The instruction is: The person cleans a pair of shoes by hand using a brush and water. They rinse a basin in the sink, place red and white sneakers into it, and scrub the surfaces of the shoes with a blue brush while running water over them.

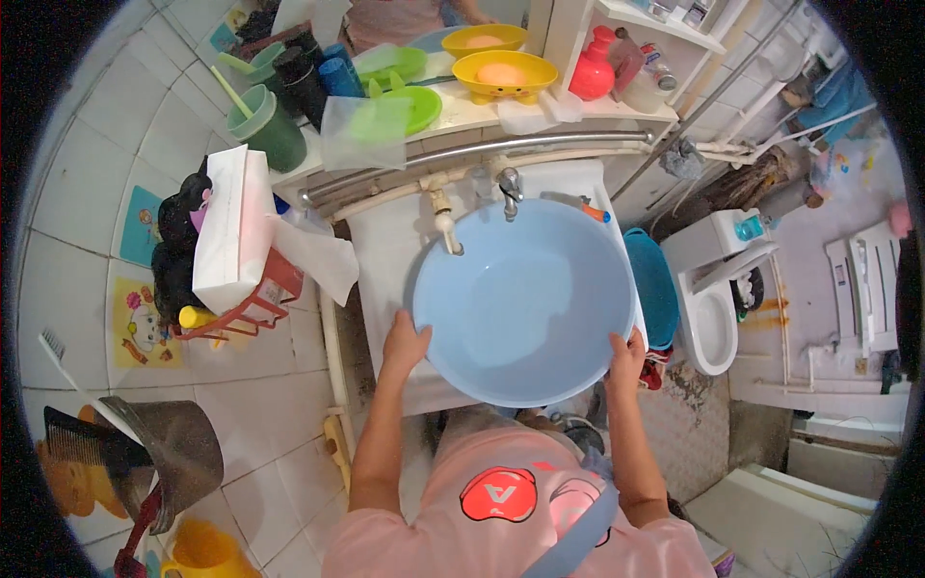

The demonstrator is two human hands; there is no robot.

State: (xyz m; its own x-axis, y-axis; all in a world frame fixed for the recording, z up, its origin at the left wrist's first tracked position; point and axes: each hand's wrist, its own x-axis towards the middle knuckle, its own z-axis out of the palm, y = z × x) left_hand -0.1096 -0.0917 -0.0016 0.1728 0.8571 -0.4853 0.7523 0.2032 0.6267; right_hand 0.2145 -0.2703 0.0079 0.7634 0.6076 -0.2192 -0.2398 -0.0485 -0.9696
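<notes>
A large round light blue basin [520,366] rests over the white sink counter [385,231], beneath the metal faucet [511,185]. My left hand [407,339] grips its left rim, thumb toward the inside. On the opposite side, my right hand [627,356] holds the right rim in the same way. The fingers of both hands are partly hidden under the basin's edge. A cream plastic tap [443,222] reaches down to the rim at the back left. Whether water lies in the basin, I cannot tell.
A tissue pack [231,231] sits on a red wire basket [260,299] at left. On the shelf behind are green cups [270,130], a green soap dish [424,108] and a yellow one [506,72]. A teal tub [650,289] and a toilet [711,328] stand at right.
</notes>
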